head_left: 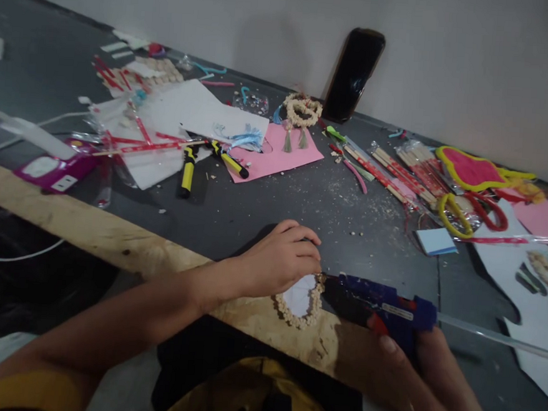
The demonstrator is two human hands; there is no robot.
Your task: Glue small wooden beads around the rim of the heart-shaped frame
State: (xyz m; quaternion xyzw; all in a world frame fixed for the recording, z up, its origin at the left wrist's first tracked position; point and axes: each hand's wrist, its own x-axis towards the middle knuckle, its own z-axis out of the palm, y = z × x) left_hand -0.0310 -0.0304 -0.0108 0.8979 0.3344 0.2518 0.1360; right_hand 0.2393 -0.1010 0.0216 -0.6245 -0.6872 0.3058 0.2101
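At the table's front edge lies a small piece of white paper (299,297) with a ring of pale beads (299,322) around its border. My left hand (282,259) covers its upper left part, fingers bent together and gripping it; the fingertips' exact hold is hidden. My right hand (424,372) is closed around the handle of a blue glue gun (384,304) with a red trigger. The gun's nozzle points left and is close to or touching the upper right of the bead ring. A clear glue stick (499,336) sticks out of its rear.
Yellow-black pliers (188,173), pink paper (284,156) and a finished-looking beaded ring with tassels (304,110) lie beyond my hands. A phone (356,73) leans on the wall. Packaged chopsticks (412,174) and scissors (456,215) are at right, a purple packet (56,168) at left.
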